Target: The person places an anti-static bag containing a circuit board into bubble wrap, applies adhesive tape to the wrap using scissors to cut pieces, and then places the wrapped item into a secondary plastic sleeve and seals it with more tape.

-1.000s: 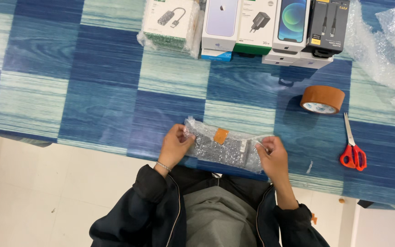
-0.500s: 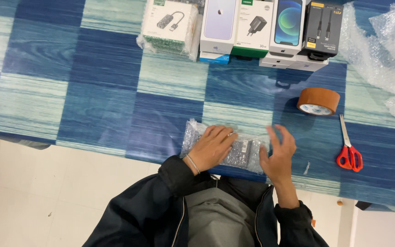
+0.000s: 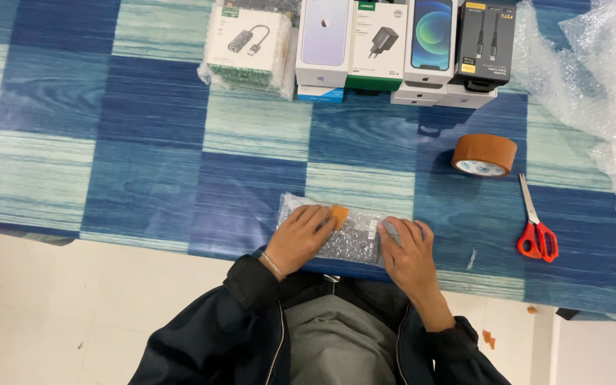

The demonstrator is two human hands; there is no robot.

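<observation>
- Since half a second ago, little is seen to have shifted in the head view: both hands are kept flat on the bubble-wrapped parcel [image 3: 347,228], with the left hand [image 3: 301,237] drawn slightly back toward the parcel's left end.
- Head view: the parcel is laid at the near edge of the blue checked table [image 3: 144,142], directly in front of the body, its long axis run left to right, parallel to that edge.
- A strip of brown tape [image 3: 339,214] is seen on the parcel's top, just beside the left fingertips.
- The left hand is spread, palm down, over the left half; the right hand [image 3: 408,249] is spread over the right end, fingers pointed away from the body. Nothing is pinched by either.
- Both hands are touching the parcel, so neither is nearer.
- To the right, well apart, a brown tape roll [image 3: 484,154] and red-handled scissors [image 3: 536,232] are laid; boxed electronics [image 3: 365,43] are lined along the far edge, with loose bubble wrap [image 3: 593,78] at the far right.
</observation>
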